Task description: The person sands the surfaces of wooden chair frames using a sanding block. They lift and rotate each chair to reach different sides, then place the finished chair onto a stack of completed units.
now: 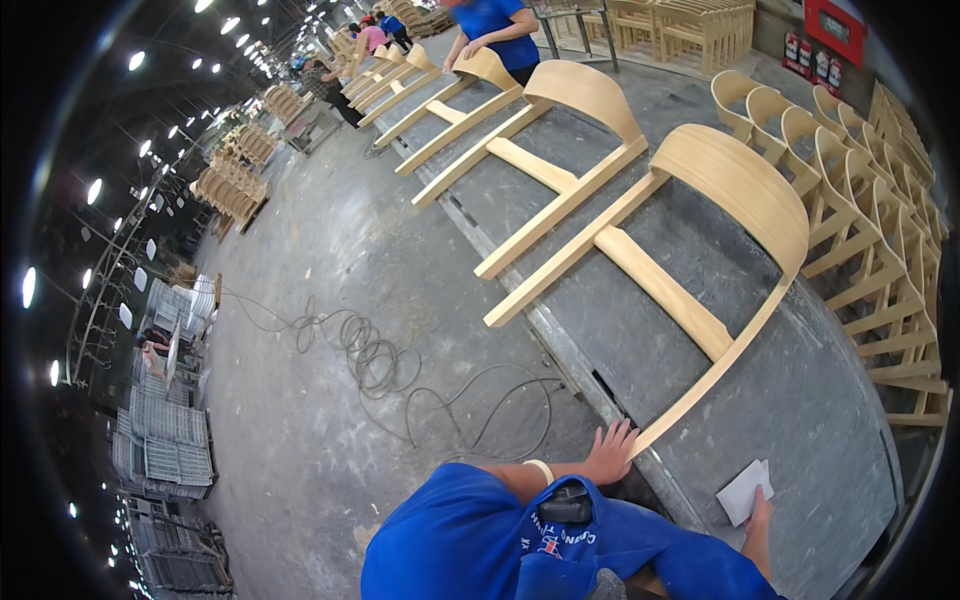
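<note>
Open left hand (610,455) against its rail end, a pale wooden chair frame (650,278) lies on a long grey table (820,410) as the right hand (762,515) pinches a folded white sheet (740,492).
The sheet is possibly abrasive paper; if so, good work likely calls for firm bracing at the rail (692,397), light even strokes along the grain, and a pad kept flat enough to follow the curve without rounding its edges. The smooth, fine-grained backrest (735,185) bends in a broad band; a flattened crossbar (680,308) spans two slim side rails. The tabletop looks scuffed and dusty, the sheet matte and creased, and similar frames (533,165) line the table beyond.
</note>
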`<control>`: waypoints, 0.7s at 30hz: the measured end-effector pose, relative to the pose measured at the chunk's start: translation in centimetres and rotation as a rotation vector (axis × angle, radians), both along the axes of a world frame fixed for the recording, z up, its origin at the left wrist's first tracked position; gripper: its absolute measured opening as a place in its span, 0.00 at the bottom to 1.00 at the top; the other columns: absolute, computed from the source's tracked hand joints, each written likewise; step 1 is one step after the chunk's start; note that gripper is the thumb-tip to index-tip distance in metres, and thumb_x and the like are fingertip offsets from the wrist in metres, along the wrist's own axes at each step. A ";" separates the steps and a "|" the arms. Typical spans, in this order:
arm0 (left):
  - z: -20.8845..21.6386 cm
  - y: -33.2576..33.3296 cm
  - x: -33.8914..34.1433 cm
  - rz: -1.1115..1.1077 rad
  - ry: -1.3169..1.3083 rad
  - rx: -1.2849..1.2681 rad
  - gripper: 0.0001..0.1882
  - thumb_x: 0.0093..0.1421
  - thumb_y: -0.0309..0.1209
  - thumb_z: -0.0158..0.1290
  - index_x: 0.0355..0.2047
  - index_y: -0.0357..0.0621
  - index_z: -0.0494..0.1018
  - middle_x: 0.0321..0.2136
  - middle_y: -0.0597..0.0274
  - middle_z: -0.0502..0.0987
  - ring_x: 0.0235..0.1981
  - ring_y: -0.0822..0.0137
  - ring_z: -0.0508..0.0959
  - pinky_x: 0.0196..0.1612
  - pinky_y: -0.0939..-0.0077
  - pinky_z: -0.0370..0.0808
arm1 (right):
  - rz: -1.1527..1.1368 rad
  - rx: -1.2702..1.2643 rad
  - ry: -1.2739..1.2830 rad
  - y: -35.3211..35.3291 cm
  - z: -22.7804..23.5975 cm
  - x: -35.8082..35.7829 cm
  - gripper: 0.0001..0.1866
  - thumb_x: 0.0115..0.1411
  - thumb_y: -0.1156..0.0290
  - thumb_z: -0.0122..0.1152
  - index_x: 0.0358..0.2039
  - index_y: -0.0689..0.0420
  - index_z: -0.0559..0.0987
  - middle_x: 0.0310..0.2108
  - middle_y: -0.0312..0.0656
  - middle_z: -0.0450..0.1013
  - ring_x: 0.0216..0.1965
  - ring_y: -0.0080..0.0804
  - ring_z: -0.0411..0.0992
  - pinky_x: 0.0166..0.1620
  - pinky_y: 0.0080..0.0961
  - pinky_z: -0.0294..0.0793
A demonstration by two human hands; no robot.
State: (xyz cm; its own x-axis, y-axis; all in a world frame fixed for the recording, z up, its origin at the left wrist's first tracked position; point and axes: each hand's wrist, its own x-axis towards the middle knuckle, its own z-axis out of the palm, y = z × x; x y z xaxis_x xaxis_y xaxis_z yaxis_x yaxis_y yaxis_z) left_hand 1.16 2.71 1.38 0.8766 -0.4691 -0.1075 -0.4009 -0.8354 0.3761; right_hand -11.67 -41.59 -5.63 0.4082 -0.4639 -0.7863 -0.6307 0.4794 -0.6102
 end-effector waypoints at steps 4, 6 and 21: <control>-0.2 -0.1 0.2 -0.027 0.050 0.060 0.40 0.51 0.40 0.55 0.62 0.42 0.52 0.63 0.46 0.50 0.63 0.43 0.51 0.56 0.36 0.56 | -0.012 0.018 -0.053 -0.3 -0.5 0.2 0.29 0.58 0.54 0.59 0.55 0.58 0.66 0.48 0.47 0.70 0.46 0.45 0.72 0.44 0.47 0.74; -0.4 -0.2 0.2 -0.024 0.045 0.076 0.40 0.52 0.40 0.54 0.62 0.42 0.52 0.63 0.46 0.50 0.63 0.43 0.51 0.57 0.36 0.55 | -0.007 0.034 -0.076 -0.5 -0.8 0.3 0.28 0.59 0.56 0.58 0.55 0.58 0.66 0.49 0.47 0.70 0.46 0.45 0.72 0.45 0.48 0.74; 5.7 -6.0 0.4 0.096 0.149 -0.347 0.38 0.56 0.47 0.54 0.60 0.38 0.55 0.55 0.47 0.63 0.58 0.49 0.61 0.57 0.55 0.61 | 0.249 0.052 -0.361 7.3 7.2 6.4 0.25 0.59 0.61 0.59 0.49 0.69 0.71 0.43 0.47 0.74 0.42 0.35 0.74 0.44 0.31 0.73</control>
